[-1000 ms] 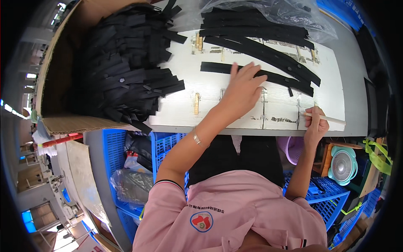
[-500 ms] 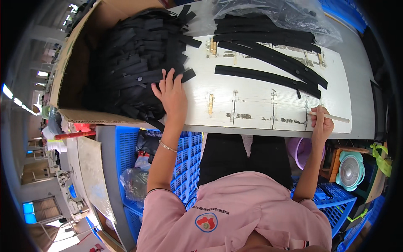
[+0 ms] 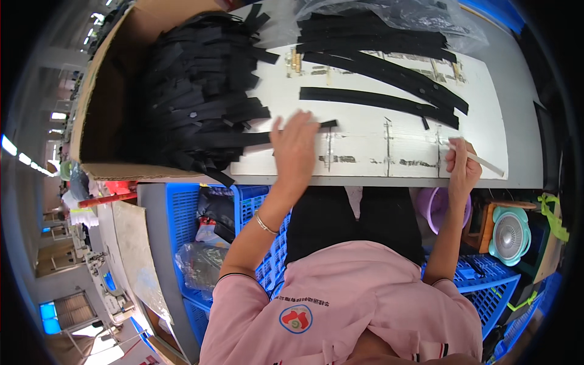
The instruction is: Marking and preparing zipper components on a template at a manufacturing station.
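My left hand (image 3: 296,146) is slightly blurred over the left part of the white board. Its fingers are closed on a black fabric strip (image 3: 243,139), whose left end lies among the heap of black strips (image 3: 194,79) in the cardboard box; its other end sticks out beyond my fingers. My right hand (image 3: 463,165), near the board's front right, pinches a thin whitish stick (image 3: 486,165) that slants down to the right. Farther back on the white board (image 3: 359,137), a black strip (image 3: 371,101) lies apart, in front of two crossing strips and a stack of strips (image 3: 371,36).
The open cardboard box (image 3: 97,115) stands at the left of the grey table (image 3: 523,115). Clear plastic film (image 3: 401,18) covers part of the stack. Below the table edge are blue crates (image 3: 182,225), a purple bucket (image 3: 435,210) and a turquoise fan (image 3: 510,236).
My left hand has moved right from the heap onto the board, drawing a black strip along. My right hand has shifted slightly and still holds the stick.
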`<act>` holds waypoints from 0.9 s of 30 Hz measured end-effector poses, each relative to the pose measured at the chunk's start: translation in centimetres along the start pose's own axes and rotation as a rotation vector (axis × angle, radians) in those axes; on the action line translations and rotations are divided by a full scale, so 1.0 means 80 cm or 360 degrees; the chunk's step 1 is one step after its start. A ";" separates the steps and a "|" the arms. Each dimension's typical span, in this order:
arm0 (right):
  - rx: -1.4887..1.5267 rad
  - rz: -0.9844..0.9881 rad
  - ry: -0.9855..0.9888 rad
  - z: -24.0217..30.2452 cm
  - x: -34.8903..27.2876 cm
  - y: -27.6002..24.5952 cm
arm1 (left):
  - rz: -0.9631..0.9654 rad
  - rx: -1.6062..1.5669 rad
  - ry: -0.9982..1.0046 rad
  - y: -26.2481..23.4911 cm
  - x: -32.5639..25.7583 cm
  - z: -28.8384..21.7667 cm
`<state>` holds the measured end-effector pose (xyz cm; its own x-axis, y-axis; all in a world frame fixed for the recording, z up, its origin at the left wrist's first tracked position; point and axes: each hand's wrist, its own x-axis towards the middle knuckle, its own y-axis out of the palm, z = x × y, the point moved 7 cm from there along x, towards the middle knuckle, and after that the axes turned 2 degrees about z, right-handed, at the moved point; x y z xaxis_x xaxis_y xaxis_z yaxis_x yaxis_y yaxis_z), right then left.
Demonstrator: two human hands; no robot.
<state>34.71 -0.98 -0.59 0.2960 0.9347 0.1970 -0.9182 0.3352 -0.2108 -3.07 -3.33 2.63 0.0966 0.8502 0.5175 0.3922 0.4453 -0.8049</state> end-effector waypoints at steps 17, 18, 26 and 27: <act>-0.1377 0.0322 -0.0827 0.040 -0.064 0.016 | 0.0473 -0.0350 0.0066 0.049 -0.033 -0.127; -0.1428 0.0318 -0.0834 0.036 -0.061 0.006 | 0.0530 -0.0318 0.0034 0.048 -0.039 -0.119; -0.1624 0.0149 -0.1083 0.023 -0.052 -0.021 | 0.0456 -0.0172 -0.0197 0.017 -0.055 -0.069; -0.1568 0.0111 -0.1061 0.022 -0.051 -0.023 | 0.0440 -0.0101 -0.0242 0.012 -0.057 -0.058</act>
<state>34.75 -5.62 0.65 -0.2095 0.8062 0.5533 -0.2432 0.5051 -0.8281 1.09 -8.10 0.81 0.0717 0.9708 0.2288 0.4268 0.1775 -0.8868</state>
